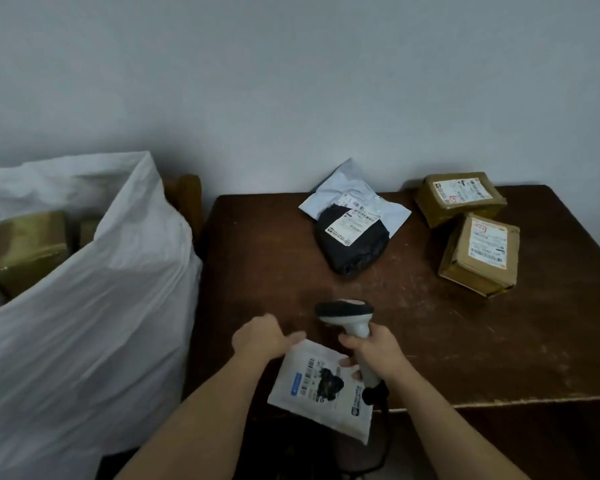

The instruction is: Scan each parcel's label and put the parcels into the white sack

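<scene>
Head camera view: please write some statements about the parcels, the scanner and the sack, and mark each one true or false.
1. The right hand grips the scanner. True.
2. The left hand holds a brown box. False: it holds a white flat parcel.
3. The black parcel lies partly on the pale mailer. True.
4. Three brown boxes stand on the table. False: two.
5. The white sack is empty. False: brown parcels show inside.

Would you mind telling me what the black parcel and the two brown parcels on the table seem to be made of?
The black parcel looks like a soft, matte plastic mailer, wrinkled and sagging. The two brown parcels look like cardboard boxes wrapped in glossy tape, given their sheen and square edges.
</scene>
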